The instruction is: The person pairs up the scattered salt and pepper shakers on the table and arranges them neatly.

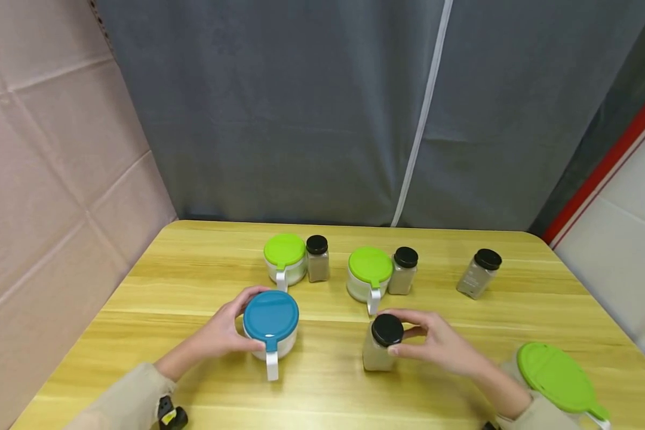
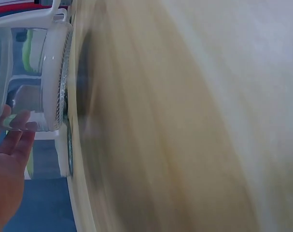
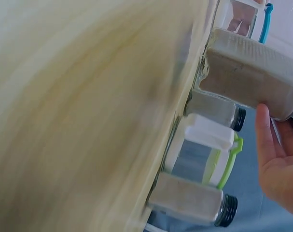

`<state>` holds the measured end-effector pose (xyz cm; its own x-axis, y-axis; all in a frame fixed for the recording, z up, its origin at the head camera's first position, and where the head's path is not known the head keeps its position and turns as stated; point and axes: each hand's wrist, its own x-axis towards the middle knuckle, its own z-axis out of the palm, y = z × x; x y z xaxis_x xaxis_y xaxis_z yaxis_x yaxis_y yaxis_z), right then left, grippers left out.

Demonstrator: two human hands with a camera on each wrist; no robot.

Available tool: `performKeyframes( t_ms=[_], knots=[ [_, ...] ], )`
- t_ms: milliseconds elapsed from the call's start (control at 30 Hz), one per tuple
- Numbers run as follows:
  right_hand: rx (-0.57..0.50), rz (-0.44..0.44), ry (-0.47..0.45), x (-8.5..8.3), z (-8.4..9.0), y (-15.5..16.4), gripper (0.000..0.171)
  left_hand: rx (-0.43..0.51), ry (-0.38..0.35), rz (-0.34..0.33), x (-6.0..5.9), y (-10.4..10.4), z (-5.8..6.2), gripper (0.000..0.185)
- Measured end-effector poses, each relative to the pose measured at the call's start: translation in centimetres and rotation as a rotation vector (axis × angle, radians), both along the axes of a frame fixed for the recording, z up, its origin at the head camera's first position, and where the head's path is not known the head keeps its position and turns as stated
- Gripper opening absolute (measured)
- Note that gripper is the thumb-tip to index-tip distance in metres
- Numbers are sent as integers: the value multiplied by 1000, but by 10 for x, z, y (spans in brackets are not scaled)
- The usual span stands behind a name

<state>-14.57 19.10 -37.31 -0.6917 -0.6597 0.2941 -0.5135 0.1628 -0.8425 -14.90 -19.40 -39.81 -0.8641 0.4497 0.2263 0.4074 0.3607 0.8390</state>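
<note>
Blue-lidded handled jar (image 1: 271,319) at the near middle of the bench (image 1: 322,400), lid on, white handle pointing toward the person; we find the left hand (image 1: 228,330) wrapped on its left side, thumb in front and fingers behind. To its right, a black-capped square spice jar (image 1: 377,356), pinched just below and about the cap by the right hand (image 1: 435,343), thumb on the near side, fingers on the far side. Both bases sit at or close to the wood; we cannot tell whether either is lifted. The relation we judge to matter most: the spice jar stands to the left of the right hand, long axis upright, a strip of wood parting it from the handled jar, so each hand is the nearer one to its own jar. Just behind, we note two pairs: a left green-lidded jar (image 1: 285,257) beside a square shaker (image 1: 318,266), and a middle green-lidded jar (image 1: 369,272) close against a second shaker (image 1: 401,278). Farther right, a lone black-capped shaker (image 1: 474,279). At the near right, a large green-lidded jar (image 1: 556,377), its side partly hidden by the right sleeve (image 1: 540,415). Beyond the far edge hangs a grey curtain (image 1: 301,119).
</note>
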Motion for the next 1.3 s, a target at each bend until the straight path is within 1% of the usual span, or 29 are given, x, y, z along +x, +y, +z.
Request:
performKeyframes(
  t_ms=[167,400,533,600,700,800,867,1067,1300],
  knots=[
    [-10,-8,-35,-2,-3,-14,46,-7,-11,-6,-3,-5,-3,82],
    [-34,34,-54,-6,-6,-37,45,-22,3,1,-5,-11,-5,81],
    [-18,16,-76,-4,4,-52,45,-12,-9,2,-8,-14,-8,80],
    [-13,8,-72,-6,5,-57,45,-3,-15,-1,-9,-15,-9,80],
    [-26,12,-57,-13,-2,-64,46,5,-32,-4,-11,-16,-9,79],
    [-26,10,-66,-18,-6,-70,46,9,-41,-11,-12,-17,-9,79],
    [-29,12,-77,-19,-3,-75,46,13,-45,-17,-13,-17,-9,79],
    [-9,4,-87,-16,17,-89,44,40,-63,-44,-16,-18,-11,80],
    [24,-3,-144,-20,22,-99,45,61,-101,-110,-22,-19,-11,82]
  ],
)
